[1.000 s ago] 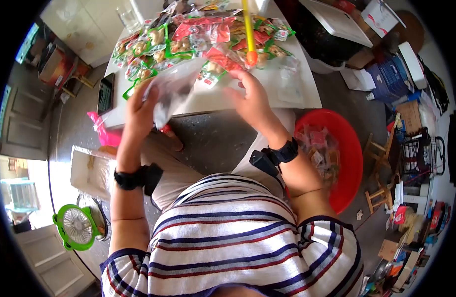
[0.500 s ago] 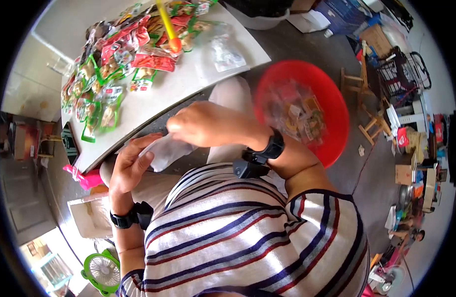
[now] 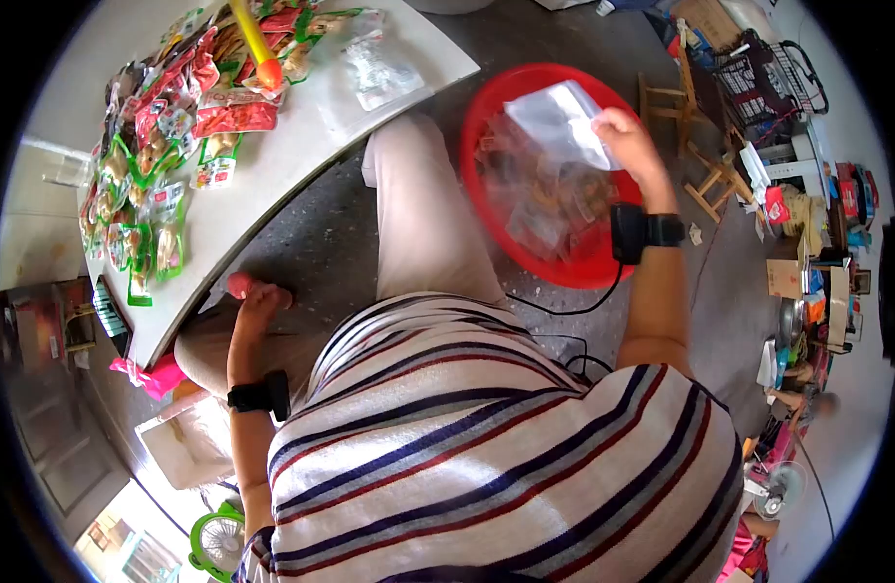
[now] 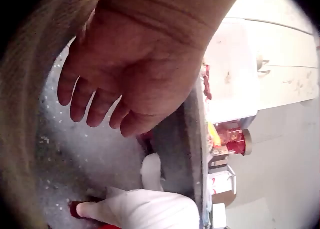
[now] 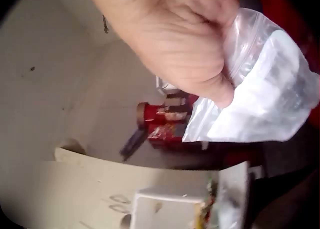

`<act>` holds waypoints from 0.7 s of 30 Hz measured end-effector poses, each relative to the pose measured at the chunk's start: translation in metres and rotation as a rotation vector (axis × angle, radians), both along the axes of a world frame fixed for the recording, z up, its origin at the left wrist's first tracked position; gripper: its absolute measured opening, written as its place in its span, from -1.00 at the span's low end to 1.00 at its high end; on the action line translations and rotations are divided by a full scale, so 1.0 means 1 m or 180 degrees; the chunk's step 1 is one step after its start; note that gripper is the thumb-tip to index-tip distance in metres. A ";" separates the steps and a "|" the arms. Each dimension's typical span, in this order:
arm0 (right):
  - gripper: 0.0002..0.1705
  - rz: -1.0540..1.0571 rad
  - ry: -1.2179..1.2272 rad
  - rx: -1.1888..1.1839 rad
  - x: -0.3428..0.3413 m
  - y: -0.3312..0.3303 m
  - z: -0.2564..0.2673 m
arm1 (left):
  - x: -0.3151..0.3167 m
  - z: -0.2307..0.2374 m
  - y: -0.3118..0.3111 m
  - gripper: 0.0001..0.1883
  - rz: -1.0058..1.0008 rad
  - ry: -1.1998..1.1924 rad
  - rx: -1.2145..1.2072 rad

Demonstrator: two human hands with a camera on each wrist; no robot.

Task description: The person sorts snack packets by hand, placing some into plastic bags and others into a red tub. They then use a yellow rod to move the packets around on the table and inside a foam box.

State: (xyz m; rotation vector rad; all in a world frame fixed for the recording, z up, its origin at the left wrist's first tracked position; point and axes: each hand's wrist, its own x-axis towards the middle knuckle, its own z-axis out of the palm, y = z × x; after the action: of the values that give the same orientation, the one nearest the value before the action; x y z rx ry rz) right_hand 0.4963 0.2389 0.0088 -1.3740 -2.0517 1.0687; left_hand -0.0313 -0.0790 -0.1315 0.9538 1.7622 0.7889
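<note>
My right hand (image 3: 626,144) pinches a clear zip-lock bag (image 3: 556,119) by its edge, over a red basin (image 3: 475,185). In the right wrist view the bag (image 5: 272,91) hangs from between thumb and fingers, with its zip strip beside the thumb and something whitish inside. Several clear packed bags (image 3: 540,228) lie in the basin. Near the left knee, my left hand (image 3: 260,303) holds nothing. The left wrist view shows that hand (image 4: 135,71) with palm visible and fingers loosely extended, above the floor.
On the white table (image 3: 273,199) is a pile of green and red snack packets (image 3: 137,209), plus a stack of clear bags (image 3: 378,76) near its right corner. A yellow stick with an orange end (image 3: 258,49) hangs over it. Wooden stools (image 3: 710,185) stand right of the basin.
The right hand has moved from beside the left hand over to the red basin, carrying the bag. The left hand has let go of the bag and lowered beside the knee. The head view has turned right.
</note>
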 end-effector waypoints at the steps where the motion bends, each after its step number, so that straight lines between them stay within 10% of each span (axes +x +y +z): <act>1: -0.88 -0.0089 -0.0327 0.0206 0.011 0.004 -0.021 | -0.003 -0.011 -0.004 -0.79 -0.0005 -0.0031 -0.0086; 11: -0.79 -0.1276 -0.1892 0.0461 0.093 -0.044 -0.217 | -0.013 -0.036 -0.015 -0.76 -0.0067 0.0437 -0.0527; 21: -0.72 -0.1991 -0.2151 0.0130 0.124 -0.100 -0.172 | -0.001 -0.025 -0.012 -0.78 -0.0294 0.0632 -0.0154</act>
State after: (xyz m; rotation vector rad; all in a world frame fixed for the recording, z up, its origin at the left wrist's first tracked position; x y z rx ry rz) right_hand 0.6201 0.1391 -0.1637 -2.3622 -1.7780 0.3056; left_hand -0.0325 -0.0914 -0.1565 1.1038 1.8831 0.6070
